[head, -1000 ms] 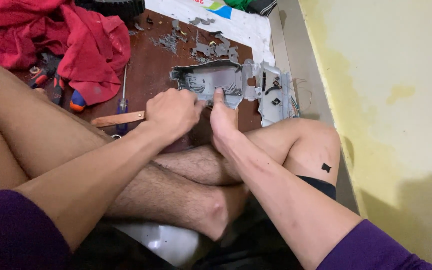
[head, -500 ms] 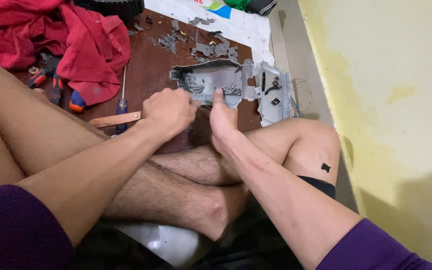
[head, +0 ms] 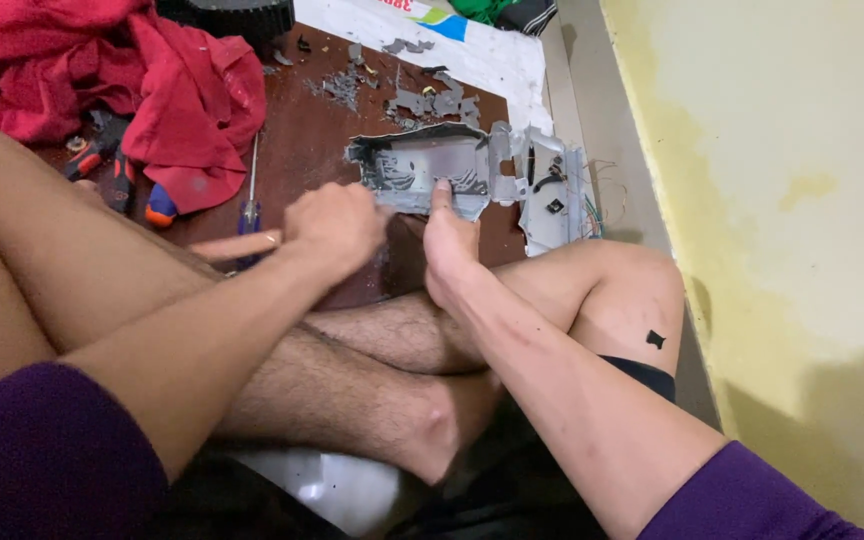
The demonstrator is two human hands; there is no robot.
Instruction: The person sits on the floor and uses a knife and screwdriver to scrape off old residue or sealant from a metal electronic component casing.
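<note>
Busted-up grey plastic casing (head: 422,165), jagged torn edges, metal plate inside, right hand (head: 449,240) fingers pressed together on it, left hand (head: 337,222) curled into a fist at its edge, can't tell what it's pinching

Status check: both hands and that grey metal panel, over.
Left hand fisted at grey metal panel's near edge. Right hand pressing thumb on panel. Grey fragments beyond; screwdriver, red cloth left.
</note>
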